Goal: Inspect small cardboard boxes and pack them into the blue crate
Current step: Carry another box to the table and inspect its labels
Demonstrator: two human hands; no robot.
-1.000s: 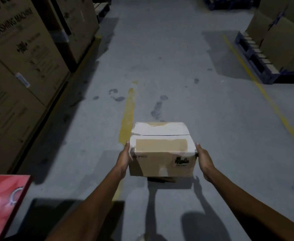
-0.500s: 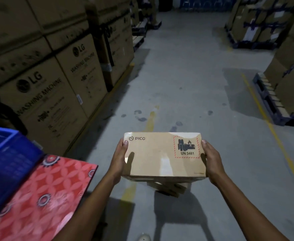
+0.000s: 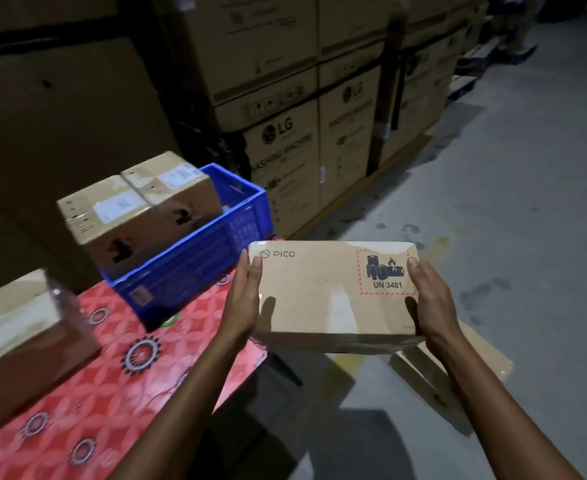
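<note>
I hold a small cardboard box (image 3: pixel 326 292) with a PICO logo and a red-bordered UN 3481 battery label, its broad face towards me. My left hand (image 3: pixel 242 303) grips its left end and my right hand (image 3: pixel 430 303) grips its right end. The box hangs over the floor just right of the table's edge. The blue crate (image 3: pixel 195 265) stands on the table to the left and further back. Two cardboard boxes (image 3: pixel 136 209) with white labels stand side by side in it, rising above its rim.
The table (image 3: pixel 87 393) has a red patterned cloth; another cardboard box (image 3: pixel 15 337) sits at its left edge. Tall stacks of LG washing machine cartons (image 3: pixel 285 140) line the back. Flattened cardboard (image 3: pixel 458 368) lies on the concrete floor under the held box.
The box was turned from its taped top to its PICO face. The view swung left, bringing the table, the blue crate and its two boxes into sight. Both hands kept their grip.
</note>
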